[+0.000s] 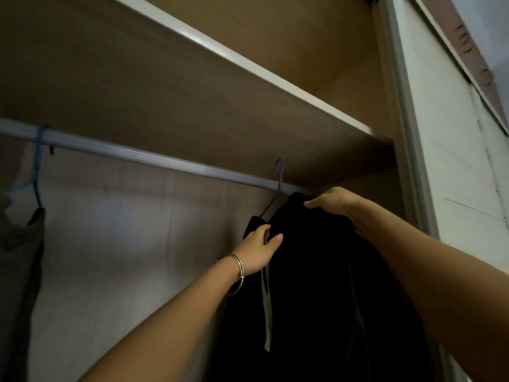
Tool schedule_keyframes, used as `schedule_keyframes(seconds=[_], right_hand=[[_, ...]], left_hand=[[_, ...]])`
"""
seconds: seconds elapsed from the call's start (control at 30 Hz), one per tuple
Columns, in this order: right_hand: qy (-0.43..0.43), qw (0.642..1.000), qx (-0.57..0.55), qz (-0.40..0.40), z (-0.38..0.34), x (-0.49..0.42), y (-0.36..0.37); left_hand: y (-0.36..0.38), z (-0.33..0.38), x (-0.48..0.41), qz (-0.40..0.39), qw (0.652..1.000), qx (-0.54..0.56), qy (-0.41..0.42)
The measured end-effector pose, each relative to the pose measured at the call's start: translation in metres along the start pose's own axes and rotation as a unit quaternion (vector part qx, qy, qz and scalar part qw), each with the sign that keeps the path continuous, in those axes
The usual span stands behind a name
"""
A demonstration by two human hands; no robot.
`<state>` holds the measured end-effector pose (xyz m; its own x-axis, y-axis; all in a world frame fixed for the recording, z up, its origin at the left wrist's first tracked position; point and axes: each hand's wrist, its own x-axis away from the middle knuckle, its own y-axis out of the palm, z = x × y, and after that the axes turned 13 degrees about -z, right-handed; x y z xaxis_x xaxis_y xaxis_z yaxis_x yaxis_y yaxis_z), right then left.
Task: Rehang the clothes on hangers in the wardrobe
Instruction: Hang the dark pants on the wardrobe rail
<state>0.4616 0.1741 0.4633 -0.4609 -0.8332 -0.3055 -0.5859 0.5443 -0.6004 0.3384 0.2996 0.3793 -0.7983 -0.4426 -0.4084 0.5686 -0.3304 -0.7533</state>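
Black garment hangs at the right end of the rail on a purple hanger, whose hook sits over the rail. Its length falls straight down below both hands. The left hand pinches the left shoulder edge. The right hand curls over the top, just right of the hook. The left shoulder probably needs settling next, and the left hand is nearer.

Ribbed shiny metal rail, matt wood-look shelf, soft matt black cloth garment, thin plastic hanger.
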Motion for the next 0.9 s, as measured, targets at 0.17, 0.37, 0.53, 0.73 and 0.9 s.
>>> schedule_keyframes(seconds=[0.17,0.37,0.53,0.73,0.9], right_hand=[[-0.019,1.000,-0.001,0.008,0.012,-0.055,0.002],[-0.038,0.999,-0.009,-0.029,0.047,-0.089,-0.006],[-0.042,0.998,0.036,-0.040,0.083,-0.104,-0.009],[-0.028,0.980,0.191,-0.047,0.103,-0.115,-0.016],[-0.019,0.983,0.172,-0.065,0.121,-0.114,-0.017]], left_hand=[[0.018,-0.014,-0.052,-0.041,0.987,0.150,-0.024],[0.053,-0.016,-0.098,-0.027,0.984,0.175,0.014],[0.083,-0.016,-0.119,0.035,0.990,0.140,0.008],[0.116,-0.024,-0.143,0.007,0.991,0.133,0.005],[0.125,-0.034,-0.156,-0.005,0.994,0.113,-0.004]])
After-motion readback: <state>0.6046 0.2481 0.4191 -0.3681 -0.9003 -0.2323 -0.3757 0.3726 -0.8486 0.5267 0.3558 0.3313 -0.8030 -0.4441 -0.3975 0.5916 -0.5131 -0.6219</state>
